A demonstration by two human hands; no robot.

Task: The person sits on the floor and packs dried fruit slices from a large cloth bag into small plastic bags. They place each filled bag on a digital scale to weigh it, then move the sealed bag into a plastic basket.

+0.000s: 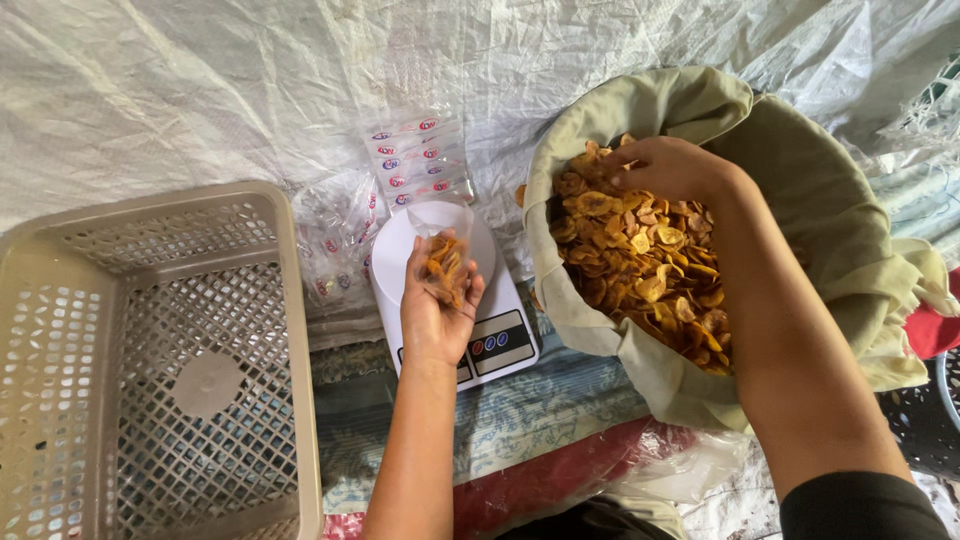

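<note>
The left hand (437,305) is closed around a small clear plastic bag (445,250) partly filled with orange-yellow chips, gripping it from below with the bag's open mouth facing away from the person. It holds the bag directly above the white kitchen scale (480,300), covering much of the round weighing plate; whether the bag rests on the plate or hangs just over it cannot be told. The right hand (668,167) is to the right of the scale, fingers curled down into the heap of fried chips (640,265) at its far edge, and what the fingers have gathered is hidden beneath them. The chips fill a large cloth-lined sack (800,190) with its beige rim folded outward, standing just right of the scale and nearly touching it; the right forearm crosses over the near side of the heap and blocks part of it. Beyond the scale, on the far side, lies a stack of empty clear bags (415,160) with small printed labels, and more of them spread to its left. Further left of the scale sits a beige perforated plastic basket (60,300). Everything rests on a white woven tarpaulin (200,90).
</note>
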